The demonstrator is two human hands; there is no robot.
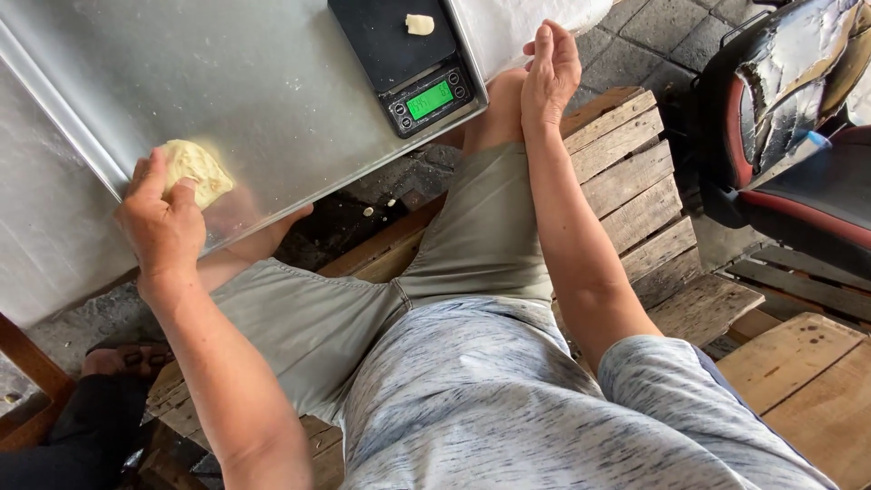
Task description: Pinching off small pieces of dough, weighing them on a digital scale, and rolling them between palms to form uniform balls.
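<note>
My left hand (163, 222) presses on a pale lump of dough (198, 170) lying on a steel tabletop (227, 82), fingers curled over its near side. Off the table edge, my right hand (549, 73) is raised above my right knee, palm turned inward, fingers together and slightly curved, holding nothing. A black digital scale (408, 50) with a lit green display stands at the table's near edge, left of that hand. On the scale's platform lies a small piece of dough (419, 24).
I sit on a bench of wooden slats (635, 181). A dark seat with torn black covering (789, 100) stands at the right. Another person's sandalled foot (118, 358) rests on the ground at lower left. Dough crumbs (367, 211) lie under the table.
</note>
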